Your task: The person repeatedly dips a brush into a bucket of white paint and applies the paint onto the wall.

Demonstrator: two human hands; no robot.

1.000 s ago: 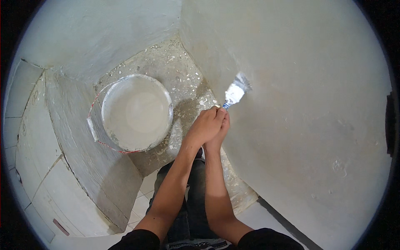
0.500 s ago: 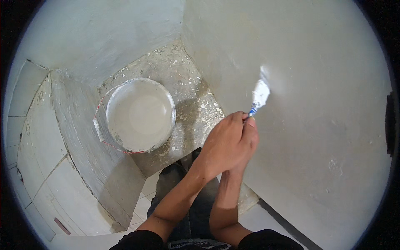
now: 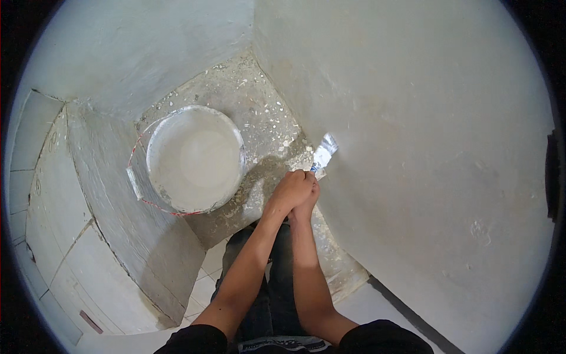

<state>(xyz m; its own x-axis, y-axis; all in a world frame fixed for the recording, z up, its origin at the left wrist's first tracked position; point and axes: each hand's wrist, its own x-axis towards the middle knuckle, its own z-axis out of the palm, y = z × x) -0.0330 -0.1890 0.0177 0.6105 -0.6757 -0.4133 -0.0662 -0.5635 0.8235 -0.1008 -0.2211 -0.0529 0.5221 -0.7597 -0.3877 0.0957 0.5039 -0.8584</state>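
Both my hands are clasped together on the blue handle of a putty knife [image 3: 323, 152]. My left hand [image 3: 289, 193] wraps over my right hand [image 3: 309, 198]. The knife's white-coated blade lies against the base of the pale plastered wall [image 3: 424, 130] on the right, near the floor corner. A bucket [image 3: 154, 137] full of white plaster stands on the floor to the left of my hands, apart from them.
The speckled, plaster-splashed floor [image 3: 259, 112] runs into a corner where two walls meet. A low plastered ledge [image 3: 112, 194] and white tiles [image 3: 41, 194] lie at the left. My dark-trousered legs [image 3: 265, 283] are below my arms.
My clasped hands and the knife swept up and right along the wall, then came back down and left to its base near the floor.
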